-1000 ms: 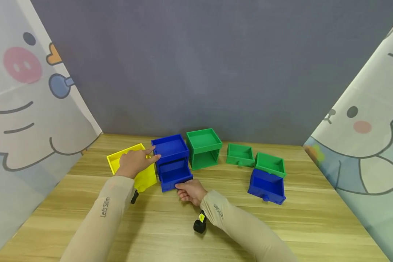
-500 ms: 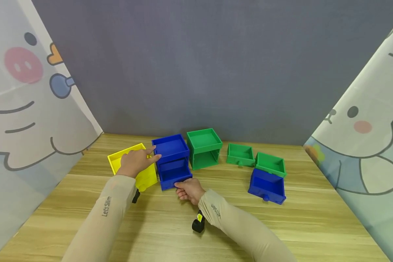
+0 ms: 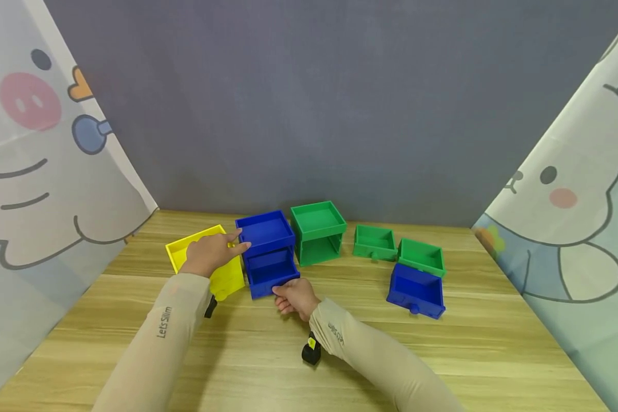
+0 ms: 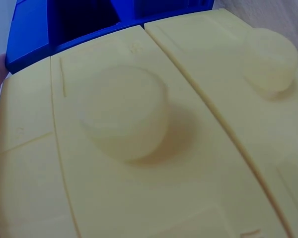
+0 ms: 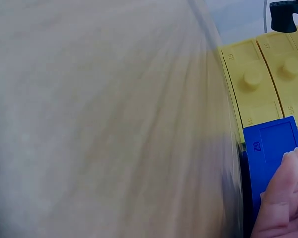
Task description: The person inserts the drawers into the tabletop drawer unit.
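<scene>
A blue cabinet (image 3: 265, 232) stands left of centre, its upper slot without a drawer. The lower blue drawer (image 3: 268, 280) sticks partly out of it. My right hand (image 3: 297, 297) pinches the front of that drawer, thumb at its upper edge; the knob is hidden behind my fingers. In the right wrist view my fingertips lie against the drawer front (image 5: 274, 144). My left hand (image 3: 209, 253) lies over the yellow cabinet (image 3: 229, 279), with thumb and index finger extended to the side of the blue cabinet. Two yellow drawer fronts with round knobs (image 4: 124, 114) fill the left wrist view.
A green cabinet (image 3: 319, 220) with an open front stands right of the blue one. Farther right lie two green drawers (image 3: 375, 242) and a loose blue drawer (image 3: 417, 290) on the wooden table (image 3: 494, 355). A grey backdrop (image 3: 309, 103) rises behind.
The lower blue drawer has slid slightly inward, with my right hand following it. My left hand keeps its place. The head view has shifted slightly.
</scene>
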Motion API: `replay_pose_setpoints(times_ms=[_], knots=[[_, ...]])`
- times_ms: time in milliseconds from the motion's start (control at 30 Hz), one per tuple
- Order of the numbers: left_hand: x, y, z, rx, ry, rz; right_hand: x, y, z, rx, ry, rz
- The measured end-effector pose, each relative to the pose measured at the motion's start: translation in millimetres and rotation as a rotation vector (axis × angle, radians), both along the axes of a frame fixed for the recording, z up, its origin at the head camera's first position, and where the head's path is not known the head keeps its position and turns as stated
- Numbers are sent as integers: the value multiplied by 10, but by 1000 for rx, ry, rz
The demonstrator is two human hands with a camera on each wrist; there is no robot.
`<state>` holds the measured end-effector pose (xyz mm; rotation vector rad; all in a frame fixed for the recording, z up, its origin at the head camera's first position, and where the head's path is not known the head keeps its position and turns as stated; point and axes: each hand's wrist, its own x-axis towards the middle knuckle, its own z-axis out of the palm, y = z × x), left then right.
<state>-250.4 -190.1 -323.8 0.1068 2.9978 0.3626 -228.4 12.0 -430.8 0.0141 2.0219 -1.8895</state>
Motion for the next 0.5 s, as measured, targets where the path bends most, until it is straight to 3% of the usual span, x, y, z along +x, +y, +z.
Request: replay_pose_setpoints(times_ms=[300, 500], knots=[[-11, -27, 8, -21, 8, -6, -36, -19, 1, 11, -5, 7], [-16, -2, -20, -28, 10, -3, -69, 47, -4, 48, 14, 54]])
